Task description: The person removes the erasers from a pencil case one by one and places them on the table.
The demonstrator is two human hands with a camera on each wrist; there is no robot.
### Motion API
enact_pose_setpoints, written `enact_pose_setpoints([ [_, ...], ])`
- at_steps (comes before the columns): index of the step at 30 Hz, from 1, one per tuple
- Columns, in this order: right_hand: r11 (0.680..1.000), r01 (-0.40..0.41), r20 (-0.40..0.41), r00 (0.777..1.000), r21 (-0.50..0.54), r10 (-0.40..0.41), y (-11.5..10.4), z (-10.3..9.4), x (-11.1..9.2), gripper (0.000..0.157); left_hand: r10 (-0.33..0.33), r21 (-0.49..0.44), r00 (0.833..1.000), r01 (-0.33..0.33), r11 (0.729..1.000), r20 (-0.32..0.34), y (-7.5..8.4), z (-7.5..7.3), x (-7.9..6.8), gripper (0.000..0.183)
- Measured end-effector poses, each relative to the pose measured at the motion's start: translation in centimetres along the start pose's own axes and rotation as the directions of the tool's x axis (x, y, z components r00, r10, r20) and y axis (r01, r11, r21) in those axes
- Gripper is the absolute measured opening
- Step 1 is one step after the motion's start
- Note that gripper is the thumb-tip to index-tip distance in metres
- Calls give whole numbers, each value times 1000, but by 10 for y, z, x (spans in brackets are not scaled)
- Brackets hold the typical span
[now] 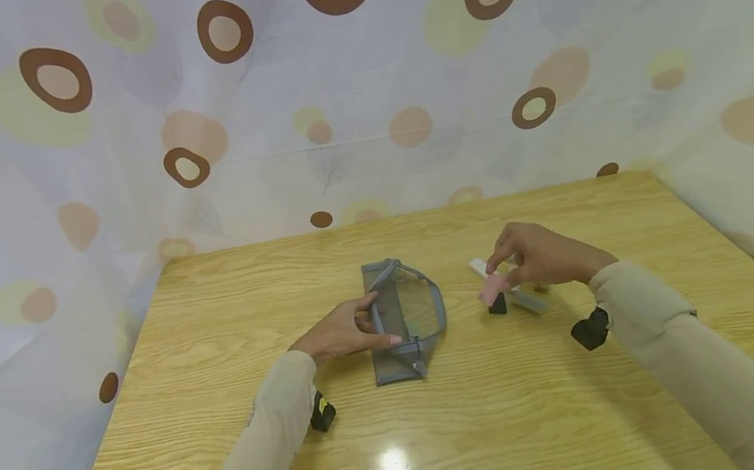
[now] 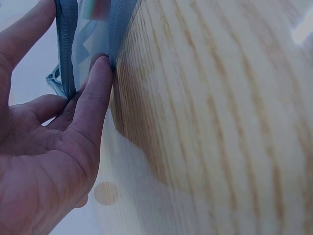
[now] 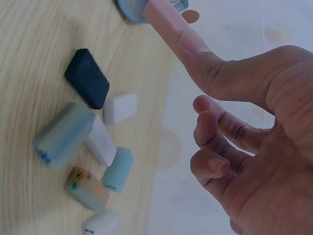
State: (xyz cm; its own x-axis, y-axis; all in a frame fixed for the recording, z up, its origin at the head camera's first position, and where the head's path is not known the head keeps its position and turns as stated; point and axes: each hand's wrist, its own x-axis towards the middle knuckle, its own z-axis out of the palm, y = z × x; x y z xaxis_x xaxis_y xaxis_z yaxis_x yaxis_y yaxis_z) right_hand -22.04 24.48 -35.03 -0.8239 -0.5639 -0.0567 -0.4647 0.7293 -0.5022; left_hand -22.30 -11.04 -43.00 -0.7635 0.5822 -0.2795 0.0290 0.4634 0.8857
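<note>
My left hand [image 1: 340, 330] holds the near edge of a grey mesh zip pouch [image 1: 394, 367], which gapes open on the wooden table. In the left wrist view, its zipper edge [image 2: 68, 54] runs between the fingers, and a pink and green patch [image 2: 93, 9] shows inside. A pink eraser [image 1: 493, 289] is pinched between my right hand's [image 1: 545, 253] thumb and forefinger, to the right of the pouch; the other fingers curl loosely. Below that hand lie a black eraser [image 3: 88, 78], a white one [image 3: 121, 107] and a blue-green one [image 3: 119, 169].
Beside these lie a blurred pale bluish block [image 3: 66, 134], a brown block with a printed pattern [image 3: 87, 188] and another white block [image 3: 101, 225]. A spotted curtain [image 1: 366, 170] hangs behind the wooden table [image 1: 514, 428] and along its sides.
</note>
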Motion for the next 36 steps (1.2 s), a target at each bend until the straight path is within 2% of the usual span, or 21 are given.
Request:
enact_pose_setpoints([
  [8, 1000, -18, -31, 999, 10, 18, 13, 7, -18, 19, -2, 3, 1000, 2, 1000, -3, 0, 0, -1, 99],
  [25, 990, -125, -50, 991, 66, 128, 36, 30, -42, 24, -8, 6, 1000, 8, 1000, 6, 0, 1, -1, 99],
  [31, 991, -124, -67, 990, 55, 128, 43, 36, -48, 24, 3, 6, 1000, -3, 1000, 9, -1, 0, 0, 98],
  [36, 988, -126, -84, 987, 88, 133, 46, 39, -53, 22, -1, 9, 1000, 1, 1000, 5, -1, 0, 0, 99],
])
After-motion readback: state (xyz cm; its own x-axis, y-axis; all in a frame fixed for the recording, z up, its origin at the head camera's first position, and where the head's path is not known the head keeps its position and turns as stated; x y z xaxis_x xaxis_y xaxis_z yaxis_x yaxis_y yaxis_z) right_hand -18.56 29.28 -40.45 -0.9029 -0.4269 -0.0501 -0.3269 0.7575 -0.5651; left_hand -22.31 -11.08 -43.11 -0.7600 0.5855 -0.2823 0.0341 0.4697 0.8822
